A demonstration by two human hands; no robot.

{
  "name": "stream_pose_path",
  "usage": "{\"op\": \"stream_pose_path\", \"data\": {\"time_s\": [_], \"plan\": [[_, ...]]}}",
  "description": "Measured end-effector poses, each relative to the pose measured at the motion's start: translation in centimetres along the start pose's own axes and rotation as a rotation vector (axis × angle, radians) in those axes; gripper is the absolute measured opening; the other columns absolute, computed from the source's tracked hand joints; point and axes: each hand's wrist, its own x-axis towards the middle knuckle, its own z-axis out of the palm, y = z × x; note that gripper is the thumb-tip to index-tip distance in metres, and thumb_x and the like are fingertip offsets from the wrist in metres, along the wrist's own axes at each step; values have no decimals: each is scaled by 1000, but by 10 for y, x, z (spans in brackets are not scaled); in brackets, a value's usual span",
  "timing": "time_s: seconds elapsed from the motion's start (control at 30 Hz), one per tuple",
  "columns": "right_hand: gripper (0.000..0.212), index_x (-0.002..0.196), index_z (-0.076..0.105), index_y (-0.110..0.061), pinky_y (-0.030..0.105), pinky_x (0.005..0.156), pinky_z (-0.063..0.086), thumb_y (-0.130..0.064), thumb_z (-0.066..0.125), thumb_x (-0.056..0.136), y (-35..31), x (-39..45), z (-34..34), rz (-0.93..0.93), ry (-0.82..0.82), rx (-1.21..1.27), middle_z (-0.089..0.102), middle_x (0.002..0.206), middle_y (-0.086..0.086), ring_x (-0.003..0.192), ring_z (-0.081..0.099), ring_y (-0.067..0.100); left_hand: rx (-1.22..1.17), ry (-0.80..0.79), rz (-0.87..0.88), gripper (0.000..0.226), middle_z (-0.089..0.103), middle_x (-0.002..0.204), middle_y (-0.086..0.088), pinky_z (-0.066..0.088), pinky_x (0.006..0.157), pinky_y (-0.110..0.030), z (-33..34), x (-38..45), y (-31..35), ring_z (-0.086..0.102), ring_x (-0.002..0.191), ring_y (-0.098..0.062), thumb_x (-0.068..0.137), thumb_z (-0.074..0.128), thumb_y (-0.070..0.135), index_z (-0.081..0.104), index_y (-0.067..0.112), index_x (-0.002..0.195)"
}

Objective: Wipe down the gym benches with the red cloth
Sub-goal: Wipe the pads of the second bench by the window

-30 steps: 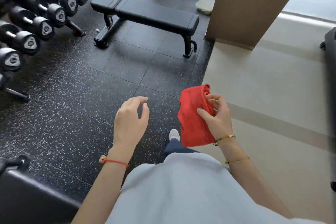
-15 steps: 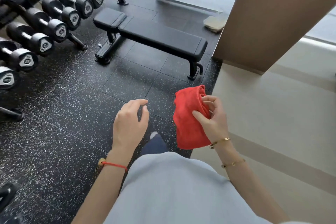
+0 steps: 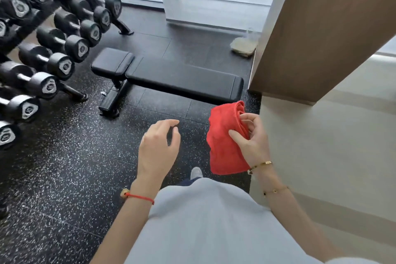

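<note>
A black padded gym bench [image 3: 171, 77] stands flat on the speckled rubber floor ahead of me, its long pad running left to right. My right hand [image 3: 254, 139] holds a folded red cloth [image 3: 225, 141] at waist height, in front of the bench's right end and apart from it. The cloth hangs down from my fingers. My left hand [image 3: 158, 148] hovers beside it with loosely curled fingers, holding nothing.
A rack of black dumbbells [image 3: 47, 49] fills the left side, its foot close to the bench. A brown pillar [image 3: 321, 34] rises at the right, just past the bench's end. A pale cloth or sponge [image 3: 243, 46] lies by the pillar's base. Beige flooring [image 3: 332, 156] runs along the right.
I have walked toward the bench, which now lies closer and lower in view. Both hands keep their pose, the right one still holding the cloth.
</note>
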Motion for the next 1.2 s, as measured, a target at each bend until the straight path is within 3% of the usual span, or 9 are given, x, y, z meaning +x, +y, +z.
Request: {"op": "stream_pose_path", "data": {"time_s": [0.1, 0.43, 0.7, 0.9, 1.07, 1.2], "plan": [[41, 96, 52, -25, 22, 85, 48, 5, 70, 75, -9, 46, 23, 0, 39, 22, 63, 105, 5, 99, 62, 15, 3, -31, 29, 23, 69, 112, 4, 50, 96, -37, 1, 56, -9, 62, 106, -15, 95, 54, 18, 67, 16, 114], [37, 104, 52, -11, 35, 92, 52, 7, 69, 76, -5, 157, 54, 120, 127, 3, 65, 108, 12, 101, 64, 20, 19, -102, 74, 22, 70, 110, 5, 52, 90, -36, 32, 188, -17, 63, 102, -16, 94, 56, 18, 68, 16, 112], [41, 99, 51, -21, 30, 90, 50, 7, 70, 76, 19, 264, 53, 174, 166, 13, 64, 108, 9, 102, 63, 20, 40, -140, 100, 23, 69, 113, 2, 50, 95, -37, 90, 287, -13, 62, 106, -17, 94, 56, 18, 67, 16, 115], [44, 95, 50, -30, 28, 92, 49, 4, 70, 76, 55, 350, 52, 190, 167, -9, 64, 105, -1, 101, 63, 13, 82, -168, 123, 23, 69, 110, 0, 51, 92, -37, 150, 348, -23, 63, 103, -20, 94, 56, 17, 66, 14, 114], [44, 95, 49, -30, 38, 97, 49, 4, 69, 75, 100, 414, 61, 221, 164, -54, 64, 111, 11, 106, 63, 23, 96, -205, 112, 23, 69, 111, 0, 48, 92, -35, 209, 393, -43, 62, 104, -20, 94, 55, 16, 66, 15, 113], [40, 98, 50, -23, 32, 91, 50, 1, 71, 74, 152, 461, 79, 235, 191, -99, 66, 106, 6, 100, 65, 18, 98, -223, 127, 22, 70, 107, -3, 50, 88, -39, 268, 424, -75, 63, 99, -24, 92, 56, 13, 67, 11, 111]]}}
